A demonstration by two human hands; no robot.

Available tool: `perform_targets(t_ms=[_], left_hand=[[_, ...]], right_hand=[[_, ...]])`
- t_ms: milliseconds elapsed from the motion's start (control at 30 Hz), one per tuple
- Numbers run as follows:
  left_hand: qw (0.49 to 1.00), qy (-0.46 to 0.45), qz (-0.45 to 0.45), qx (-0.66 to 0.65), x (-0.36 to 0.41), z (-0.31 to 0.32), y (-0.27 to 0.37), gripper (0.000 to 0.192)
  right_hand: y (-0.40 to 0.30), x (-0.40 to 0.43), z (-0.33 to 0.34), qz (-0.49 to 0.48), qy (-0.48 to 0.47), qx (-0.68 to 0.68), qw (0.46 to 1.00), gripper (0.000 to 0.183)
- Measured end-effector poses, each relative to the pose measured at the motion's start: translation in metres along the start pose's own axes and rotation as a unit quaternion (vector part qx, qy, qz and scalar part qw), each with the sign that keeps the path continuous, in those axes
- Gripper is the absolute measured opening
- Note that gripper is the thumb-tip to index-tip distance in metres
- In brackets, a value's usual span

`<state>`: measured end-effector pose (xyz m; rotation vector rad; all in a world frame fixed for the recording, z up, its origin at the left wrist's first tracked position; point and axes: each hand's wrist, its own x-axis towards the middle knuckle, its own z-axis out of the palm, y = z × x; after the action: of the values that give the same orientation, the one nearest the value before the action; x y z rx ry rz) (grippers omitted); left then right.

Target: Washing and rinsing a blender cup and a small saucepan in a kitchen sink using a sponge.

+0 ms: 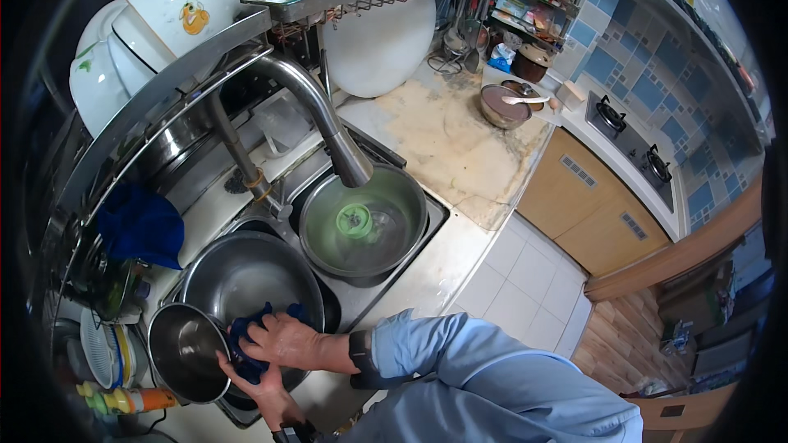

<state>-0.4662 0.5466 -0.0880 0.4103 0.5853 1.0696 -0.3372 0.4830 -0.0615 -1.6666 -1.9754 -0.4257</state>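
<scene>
A dark blue cloth (247,344) is bunched under my right hand (284,338), which presses it near the rim of a small steel pot (188,351). Below it, my left hand (265,387) grips the pot's rim side, with fingers against the pot and the cloth. The pot is tilted over the left edge of a large steel basin (252,277) set in the left sink bowl. A second steel basin (363,252) stands in the right sink bowl with a green round plastic part (354,221) in it. The faucet head (354,163) hangs over this basin.
Another blue cloth (141,224) hangs on the rack at left. White bowls (166,9) are stacked on the upper rack (184,74). Plates (101,351) and bottles (129,400) stand at lower left. A bowl with a spoon (506,107) sits on the counter (449,147), before the gas stove (634,147).
</scene>
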Motion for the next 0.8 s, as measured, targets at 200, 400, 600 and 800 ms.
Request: perform_targets(t_ms=[200, 400, 600, 800], left_hand=[[0.992, -0.119, -0.005, 0.032, 0.016, -0.036, 0.025, 0.047], [0.992, -0.067, 0.104, -0.01, 0.021, -0.066, 0.07, 0.049], [0.992, -0.075, 0.097, -0.023, -0.015, -0.025, 0.055, 0.051], [0.996, -0.083, -0.017, -0.024, -0.061, 0.056, -0.039, 0.042]], right_hand=[[0.024, -0.021, 0.007, 0.039, -0.102, 0.15, 0.983, 0.065], [0.039, -0.035, 0.044, 0.157, -0.304, 0.21, 0.916, 0.049], [0.042, -0.02, 0.018, 0.132, -0.131, 0.33, 0.925, 0.041], [0.077, -0.047, -0.069, 0.014, -0.255, 0.27, 0.928, 0.04]])
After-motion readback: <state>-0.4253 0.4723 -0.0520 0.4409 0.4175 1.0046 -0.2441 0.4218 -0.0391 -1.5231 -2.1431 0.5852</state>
